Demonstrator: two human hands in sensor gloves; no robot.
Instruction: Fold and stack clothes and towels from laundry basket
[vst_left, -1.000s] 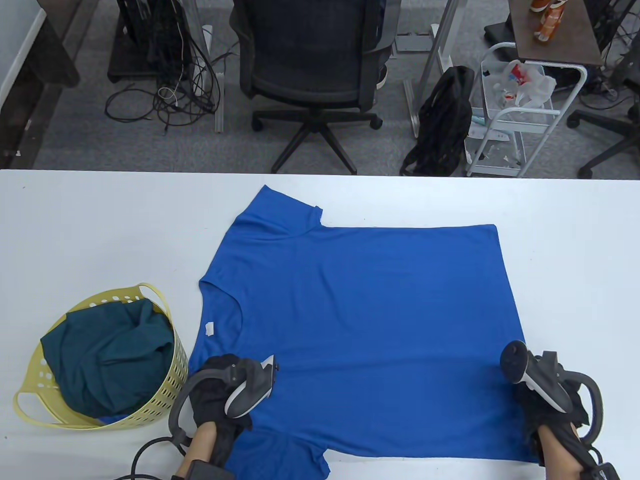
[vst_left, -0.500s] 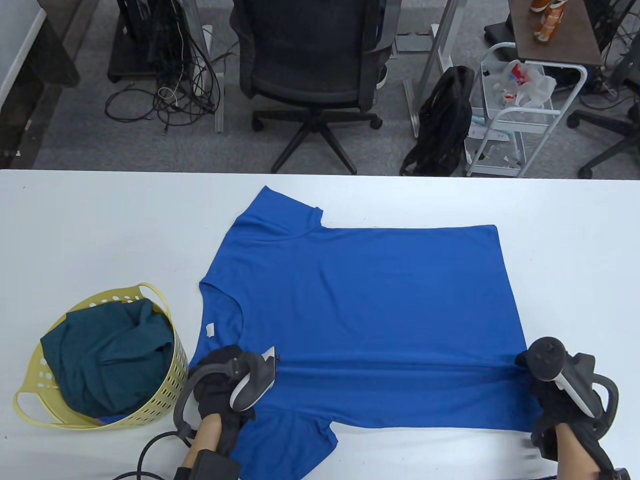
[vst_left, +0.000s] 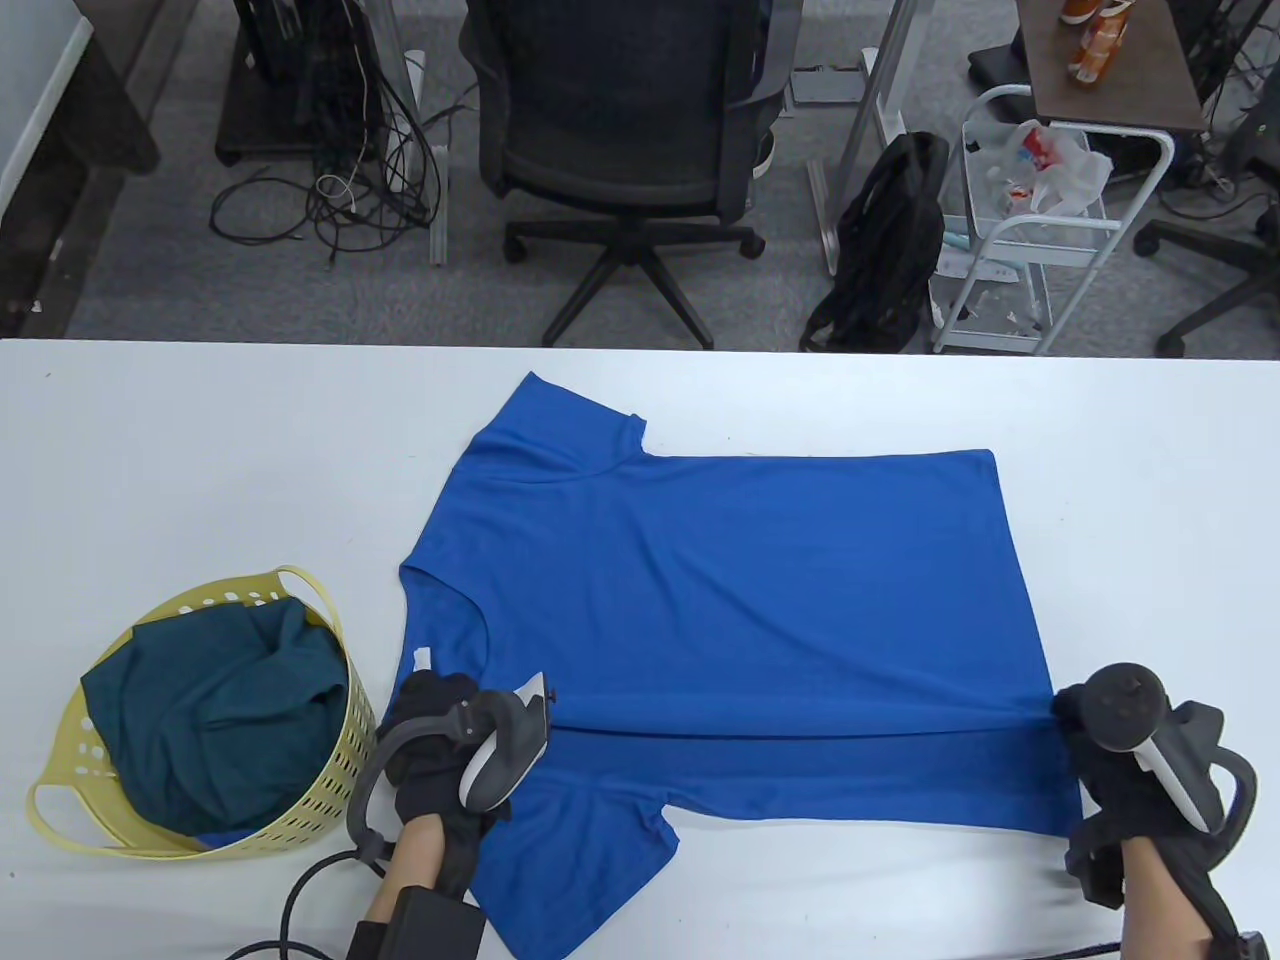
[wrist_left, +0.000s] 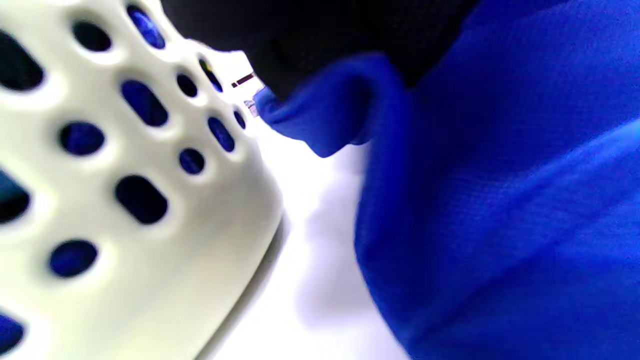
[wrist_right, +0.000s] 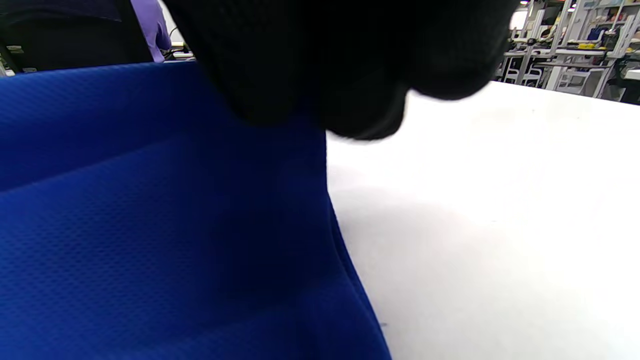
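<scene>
A blue T-shirt (vst_left: 720, 590) lies spread on the white table (vst_left: 200, 450), neck to the left, hem to the right. My left hand (vst_left: 440, 730) grips the shirt's near shoulder beside the collar; the left wrist view shows the pinched blue fabric (wrist_left: 340, 110) under my black fingers (wrist_left: 310, 35). My right hand (vst_left: 1090, 740) grips the near hem corner; the right wrist view shows my fingers (wrist_right: 325, 65) closed on the shirt's edge (wrist_right: 200, 200). Between the hands the near part is lifted into a taut ridge. A yellow laundry basket (vst_left: 320, 790) at the near left holds a dark teal garment (vst_left: 220, 700).
The basket wall (wrist_left: 125, 190) stands close to my left hand. A cable (vst_left: 300, 900) trails from my left wrist along the near edge. Beyond the table's far edge stand an office chair (vst_left: 620, 130) and a white cart (vst_left: 1040, 230).
Both hands took hold of the shirt's near side and lifted it; the right hand moved right and the left slightly away from me. A taut fold line formed and the near sleeve shifted.
</scene>
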